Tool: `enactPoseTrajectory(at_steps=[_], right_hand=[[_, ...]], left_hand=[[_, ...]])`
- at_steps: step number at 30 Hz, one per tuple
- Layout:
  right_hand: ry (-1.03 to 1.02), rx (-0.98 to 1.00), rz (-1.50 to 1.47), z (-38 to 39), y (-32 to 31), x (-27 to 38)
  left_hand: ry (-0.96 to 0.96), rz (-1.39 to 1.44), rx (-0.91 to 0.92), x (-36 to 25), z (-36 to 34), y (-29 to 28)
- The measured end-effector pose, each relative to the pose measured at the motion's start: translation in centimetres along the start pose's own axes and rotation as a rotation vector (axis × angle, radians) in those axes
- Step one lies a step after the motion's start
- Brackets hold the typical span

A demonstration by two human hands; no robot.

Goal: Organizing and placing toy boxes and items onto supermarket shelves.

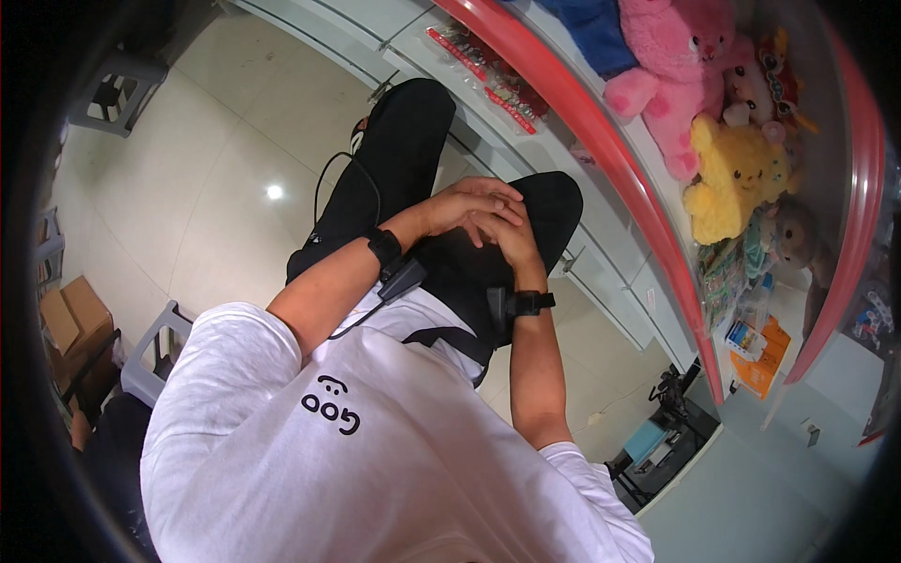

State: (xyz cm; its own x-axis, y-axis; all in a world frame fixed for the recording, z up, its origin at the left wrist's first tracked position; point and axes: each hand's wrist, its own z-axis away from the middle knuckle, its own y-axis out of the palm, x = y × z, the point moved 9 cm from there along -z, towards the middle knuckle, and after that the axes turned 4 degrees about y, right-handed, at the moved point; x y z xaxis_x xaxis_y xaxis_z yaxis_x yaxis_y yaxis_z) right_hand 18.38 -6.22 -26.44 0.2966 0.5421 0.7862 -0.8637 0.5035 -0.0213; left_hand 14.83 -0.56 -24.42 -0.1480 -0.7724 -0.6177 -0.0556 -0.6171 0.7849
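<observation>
My left hand [455,208] and my right hand [511,233] rest together over my lap, fingers crossing loosely. The left fingers lie stretched across the right hand, and some right fingertips show beneath them. I see no object in either hand. Each wrist wears a black strap; the left one [385,248] has a black box [404,280] with a cable beside it, and the right one [527,303] carries a small black block. Under the hands are my black trousers [404,141], knees toward the counter. Parts of the palms are hidden.
A white display counter with a red curved edge [601,141] stands ahead and right, holding a pink plush toy [676,84], a yellow plush toy [732,174] and red-labelled packets [507,103]. Grey stools [155,352] and a cardboard box [80,319] are at left.
</observation>
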Motion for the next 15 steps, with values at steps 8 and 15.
enactPoseTrajectory(at_steps=[8,15], right_hand=[[-0.205,0.077,-0.104,0.8,0.8,2.3],[-0.190,0.079,-0.103,0.7,1.2,2.8]], left_hand=[[0.010,-0.114,-0.013,-0.4,0.2,0.6],[0.018,-0.048,-0.028,-0.1,0.2,0.1]])
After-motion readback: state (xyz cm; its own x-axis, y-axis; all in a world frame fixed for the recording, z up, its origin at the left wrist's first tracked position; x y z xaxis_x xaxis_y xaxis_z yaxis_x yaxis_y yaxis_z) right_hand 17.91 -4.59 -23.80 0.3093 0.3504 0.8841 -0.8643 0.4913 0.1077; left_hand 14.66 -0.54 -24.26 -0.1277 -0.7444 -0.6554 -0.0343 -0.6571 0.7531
